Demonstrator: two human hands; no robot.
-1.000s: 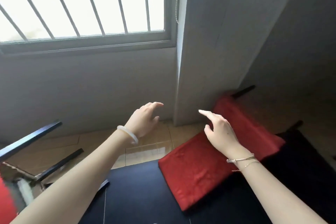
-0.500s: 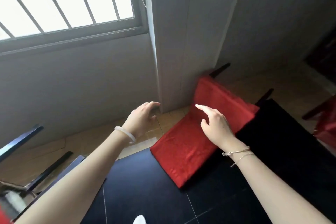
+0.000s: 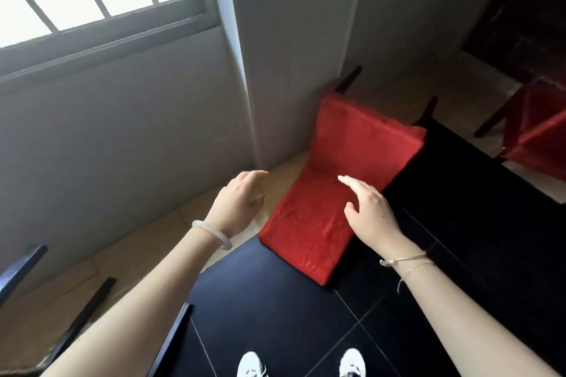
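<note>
Centrally, just toward one o'clock, a red fabric-covered padded chair [image 3: 343, 190] is seen lying tipped on the floor, its folded red surface propped against the foot of a grey painted wall pillar [image 3: 291, 55] at twelve o'clock. Two black chair legs [image 3: 347, 79] are pointed away toward one o'clock. Its near corner is laid on the glossy black tiled floor [image 3: 275, 300], while tan floor tiles [image 3: 137, 254] are seen beside it at nine o'clock.

The right hand [image 3: 370, 211] is held over the lower red panel, at three o'clock from the left hand. Its fingers are stretched out and loosely spread, and nothing is gripped; whether the palm is touching the fabric cannot be told. The left hand [image 3: 239, 202] is held over the tan tiles just beside the chair's nine o'clock edge, apart from it. Its fingers are relaxed and slightly bent, and nothing is held.

A pale translucent bangle [image 3: 211, 232] is worn on the left wrist, and thin cord bracelets [image 3: 404, 260] are worn on the right.

A barred grey-framed window [image 3: 107, 37] is set in the wall at eleven o'clock. A second red chair [image 3: 539, 131] is partly shown at three o'clock. White shoes [image 3: 251, 364] are seen at six o'clock, and a dark metal frame [image 3: 76, 315] is seen at eight o'clock.
</note>
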